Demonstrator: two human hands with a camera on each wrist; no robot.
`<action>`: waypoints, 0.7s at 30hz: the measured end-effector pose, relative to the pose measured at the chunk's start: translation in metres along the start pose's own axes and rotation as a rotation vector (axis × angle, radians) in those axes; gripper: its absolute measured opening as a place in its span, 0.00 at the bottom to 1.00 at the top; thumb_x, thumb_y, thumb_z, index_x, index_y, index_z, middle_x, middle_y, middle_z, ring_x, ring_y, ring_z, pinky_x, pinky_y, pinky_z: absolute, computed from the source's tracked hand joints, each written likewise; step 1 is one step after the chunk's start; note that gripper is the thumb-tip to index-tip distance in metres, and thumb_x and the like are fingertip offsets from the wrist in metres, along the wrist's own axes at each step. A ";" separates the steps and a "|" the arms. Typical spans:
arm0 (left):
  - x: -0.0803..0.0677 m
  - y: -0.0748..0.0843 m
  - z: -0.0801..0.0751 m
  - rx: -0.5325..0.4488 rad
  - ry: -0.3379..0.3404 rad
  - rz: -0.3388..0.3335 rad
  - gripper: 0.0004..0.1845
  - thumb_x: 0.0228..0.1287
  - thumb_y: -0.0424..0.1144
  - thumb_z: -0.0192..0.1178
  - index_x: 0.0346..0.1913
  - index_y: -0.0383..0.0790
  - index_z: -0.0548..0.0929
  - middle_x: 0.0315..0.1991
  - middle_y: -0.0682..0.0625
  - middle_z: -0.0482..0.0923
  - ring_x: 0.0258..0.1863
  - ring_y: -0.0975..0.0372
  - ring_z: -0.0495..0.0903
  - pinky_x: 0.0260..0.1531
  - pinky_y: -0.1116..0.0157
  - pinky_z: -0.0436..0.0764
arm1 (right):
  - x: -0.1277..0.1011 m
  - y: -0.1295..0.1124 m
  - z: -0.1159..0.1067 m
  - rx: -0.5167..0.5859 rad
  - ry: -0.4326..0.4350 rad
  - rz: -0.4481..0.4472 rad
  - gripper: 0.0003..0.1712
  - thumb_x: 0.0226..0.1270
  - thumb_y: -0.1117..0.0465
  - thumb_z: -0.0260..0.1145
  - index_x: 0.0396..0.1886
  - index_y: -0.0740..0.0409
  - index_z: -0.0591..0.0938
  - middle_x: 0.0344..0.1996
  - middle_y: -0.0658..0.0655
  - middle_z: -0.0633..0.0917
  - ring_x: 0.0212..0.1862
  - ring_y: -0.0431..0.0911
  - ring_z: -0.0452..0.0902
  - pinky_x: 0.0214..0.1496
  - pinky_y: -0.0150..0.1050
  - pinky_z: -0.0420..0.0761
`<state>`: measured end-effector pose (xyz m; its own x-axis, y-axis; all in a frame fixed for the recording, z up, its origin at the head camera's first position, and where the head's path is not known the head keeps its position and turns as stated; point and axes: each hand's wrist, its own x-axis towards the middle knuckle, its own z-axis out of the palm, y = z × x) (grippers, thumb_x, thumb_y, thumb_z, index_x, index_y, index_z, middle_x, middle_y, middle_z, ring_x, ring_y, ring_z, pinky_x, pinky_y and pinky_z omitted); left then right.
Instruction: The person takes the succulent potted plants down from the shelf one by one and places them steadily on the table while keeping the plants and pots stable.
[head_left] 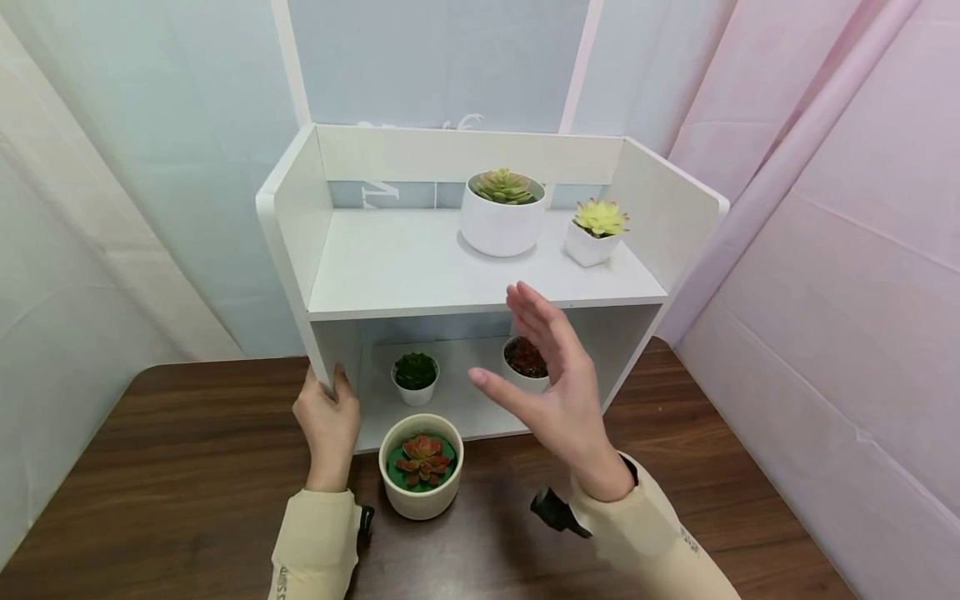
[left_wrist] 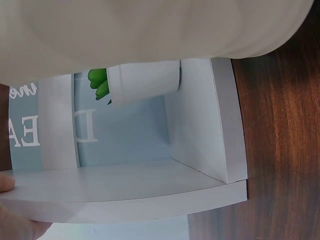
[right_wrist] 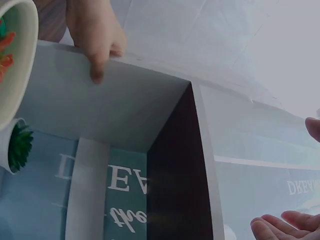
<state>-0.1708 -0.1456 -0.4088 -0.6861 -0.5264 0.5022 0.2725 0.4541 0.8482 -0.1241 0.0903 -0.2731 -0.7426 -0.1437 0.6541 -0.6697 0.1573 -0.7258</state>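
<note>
Within the left grip, shelf side panel.

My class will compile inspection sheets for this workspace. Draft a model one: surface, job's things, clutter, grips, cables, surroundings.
Surface: dark wood-grain table, bearing a white shelf unit.
Job's things: large white pot and small white pot on the upper level; green-plant pot and, partly hidden, red-plant pot on the lower; cream pot on the table in front.
Clutter: nothing seen.
Grips: left hand holds the unit's left side panel at its front edge; right hand, fingers extended, holds nothing.
Cables: nothing seen.
Surroundings: pale backdrop with white lettering behind; pinkish curtain at right.
</note>
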 end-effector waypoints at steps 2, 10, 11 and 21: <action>0.000 0.000 0.000 -0.002 0.000 0.001 0.16 0.70 0.31 0.51 0.56 0.27 0.77 0.46 0.28 0.81 0.39 0.38 0.82 0.35 0.41 0.79 | 0.006 -0.001 -0.002 0.011 0.000 0.021 0.47 0.49 0.73 0.74 0.70 0.59 0.65 0.66 0.60 0.72 0.67 0.44 0.67 0.67 0.37 0.67; -0.001 0.001 -0.001 0.004 0.001 0.003 0.16 0.70 0.31 0.51 0.56 0.27 0.77 0.45 0.28 0.81 0.38 0.38 0.82 0.34 0.41 0.79 | 0.027 -0.002 -0.008 0.033 0.007 0.089 0.45 0.53 0.72 0.72 0.70 0.59 0.64 0.66 0.59 0.71 0.67 0.41 0.68 0.67 0.35 0.67; -0.001 0.002 -0.001 0.005 0.001 0.003 0.16 0.70 0.31 0.51 0.56 0.27 0.77 0.45 0.28 0.81 0.38 0.38 0.82 0.35 0.41 0.79 | 0.030 -0.002 -0.009 0.032 0.009 0.095 0.45 0.53 0.71 0.72 0.71 0.59 0.63 0.66 0.59 0.71 0.67 0.41 0.68 0.67 0.35 0.66; 0.000 0.002 0.000 0.005 0.010 0.019 0.15 0.69 0.30 0.52 0.55 0.26 0.77 0.44 0.28 0.81 0.37 0.37 0.82 0.34 0.41 0.79 | 0.053 -0.001 -0.014 -0.029 0.048 0.211 0.50 0.55 0.60 0.74 0.74 0.59 0.58 0.71 0.56 0.65 0.71 0.44 0.61 0.71 0.36 0.61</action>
<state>-0.1701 -0.1452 -0.4073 -0.6743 -0.5245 0.5198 0.2818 0.4679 0.8377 -0.1629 0.0964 -0.2342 -0.8649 -0.0586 0.4985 -0.4991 0.2068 -0.8415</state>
